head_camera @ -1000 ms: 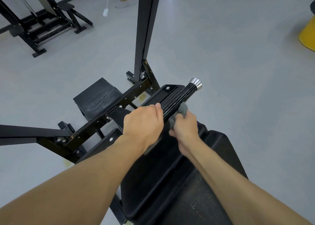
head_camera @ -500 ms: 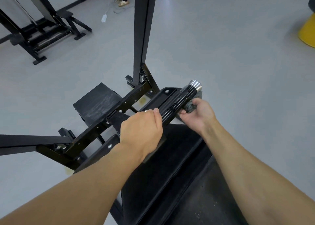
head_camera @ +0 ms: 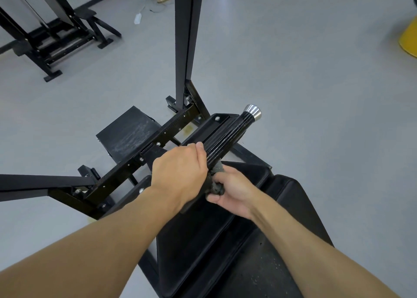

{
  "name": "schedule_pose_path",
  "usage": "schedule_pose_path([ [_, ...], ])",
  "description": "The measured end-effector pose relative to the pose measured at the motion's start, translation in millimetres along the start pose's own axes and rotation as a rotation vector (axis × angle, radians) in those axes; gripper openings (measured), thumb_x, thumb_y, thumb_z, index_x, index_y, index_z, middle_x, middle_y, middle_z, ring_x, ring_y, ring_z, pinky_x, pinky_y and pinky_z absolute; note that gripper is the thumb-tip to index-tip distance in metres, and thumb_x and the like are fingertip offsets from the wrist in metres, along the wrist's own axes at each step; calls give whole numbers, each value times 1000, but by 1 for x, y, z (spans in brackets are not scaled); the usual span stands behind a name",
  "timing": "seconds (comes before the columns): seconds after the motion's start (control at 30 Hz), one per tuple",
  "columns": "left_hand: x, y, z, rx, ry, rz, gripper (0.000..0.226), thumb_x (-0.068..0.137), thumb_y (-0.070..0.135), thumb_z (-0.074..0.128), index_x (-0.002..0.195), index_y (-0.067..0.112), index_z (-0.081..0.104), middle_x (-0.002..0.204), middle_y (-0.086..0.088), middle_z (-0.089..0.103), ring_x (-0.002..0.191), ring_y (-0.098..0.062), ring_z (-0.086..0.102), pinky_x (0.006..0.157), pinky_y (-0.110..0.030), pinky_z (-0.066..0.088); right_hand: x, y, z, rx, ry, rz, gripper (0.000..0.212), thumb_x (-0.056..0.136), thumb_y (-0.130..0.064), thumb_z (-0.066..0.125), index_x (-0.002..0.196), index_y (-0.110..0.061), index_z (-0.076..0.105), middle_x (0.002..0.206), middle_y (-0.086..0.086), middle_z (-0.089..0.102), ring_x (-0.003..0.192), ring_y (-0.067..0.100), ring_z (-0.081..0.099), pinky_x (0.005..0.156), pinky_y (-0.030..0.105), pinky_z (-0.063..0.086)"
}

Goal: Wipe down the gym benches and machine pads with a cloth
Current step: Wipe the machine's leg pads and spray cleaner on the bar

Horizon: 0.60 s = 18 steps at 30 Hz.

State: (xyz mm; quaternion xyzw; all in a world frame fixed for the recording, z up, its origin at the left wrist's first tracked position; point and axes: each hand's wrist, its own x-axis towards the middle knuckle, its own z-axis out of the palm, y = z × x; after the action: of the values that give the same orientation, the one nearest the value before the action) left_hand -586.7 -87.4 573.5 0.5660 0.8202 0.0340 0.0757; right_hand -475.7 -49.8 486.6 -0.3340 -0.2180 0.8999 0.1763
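Two hands: the left hand (head_camera: 180, 173) and the right hand (head_camera: 232, 193) are close together at the near end of the ribbed handle (head_camera: 228, 137).
Left grip: the left hand lies over the handle from above, with its fingers curled around it.
Right grip: the right hand has its fingers closed around the grey cloth (head_camera: 216, 187).
Cloth: it is bunched and pressed against the handle, just below the left hand; a large part of it is hidden between the hands.
Handle: black, it slants away to the upper right and ends in a chrome cap (head_camera: 253, 111).
Pad: the black seat pad (head_camera: 203, 241) lies under both forearms, with pale specks on its near right part.
Frame: a black upright post (head_camera: 187, 38) rises behind the handle; a scuffed black footplate (head_camera: 128, 132) sits to the left of it.
Around: the grey floor (head_camera: 316, 94), another black machine (head_camera: 56, 38) at the far left, and a yellow object (head_camera: 409, 40) at the right edge.
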Motion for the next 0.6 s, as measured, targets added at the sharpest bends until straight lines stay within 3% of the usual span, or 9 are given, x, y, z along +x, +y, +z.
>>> schedule_pose_path([
  [0.03, 0, 0, 0, -11, 6, -6, 47, 107, 33, 15, 83, 17, 53, 65, 4, 49, 67, -23, 61, 72, -43, 55, 1, -4, -1, 62, 58, -34, 34, 89, 11, 32, 103, -10, 55, 80, 8, 54, 60, 14, 46, 47, 24, 32],
  [0.17, -2, 1, 1, -93, 39, -35, 45, 107, 32, 15, 72, 22, 42, 61, 6, 45, 58, -13, 51, 72, -40, 53, 16, -55, -27, 678, 327, -255, 25, 95, 6, 30, 97, -10, 49, 76, 7, 50, 57, 13, 40, 45, 23, 32],
  [0.23, -1, 1, 1, -92, 35, -32, 45, 108, 30, 17, 73, 20, 45, 62, 6, 46, 61, -16, 55, 73, -41, 54, 16, -67, -29, 615, 325, -260, 22, 98, 0, 28, 105, -11, 45, 86, 6, 48, 63, 14, 36, 48, 24, 29],
  [0.33, -2, 1, 0, -61, 12, -20, 42, 109, 26, 19, 91, 15, 56, 66, 6, 44, 72, -23, 63, 73, -45, 57, 12, -51, -17, 444, 244, -231, 29, 97, 1, 27, 111, -13, 47, 94, 8, 49, 65, 13, 38, 48, 24, 32],
  [0.4, -2, 2, -2, -41, 17, -16, 45, 108, 28, 18, 89, 16, 56, 66, 5, 47, 73, -24, 64, 72, -44, 57, 6, -36, -10, 352, 205, -213, 34, 96, 3, 28, 117, -12, 49, 99, 10, 53, 65, 14, 43, 50, 23, 34],
  [0.6, 0, 0, 0, 17, 17, -3, 47, 108, 31, 18, 85, 16, 56, 68, 2, 52, 71, -25, 62, 63, -37, 46, -25, 6, 13, -119, 190, -87, 24, 90, 9, 35, 100, -3, 53, 74, 8, 47, 62, 16, 41, 50, 27, 30],
])
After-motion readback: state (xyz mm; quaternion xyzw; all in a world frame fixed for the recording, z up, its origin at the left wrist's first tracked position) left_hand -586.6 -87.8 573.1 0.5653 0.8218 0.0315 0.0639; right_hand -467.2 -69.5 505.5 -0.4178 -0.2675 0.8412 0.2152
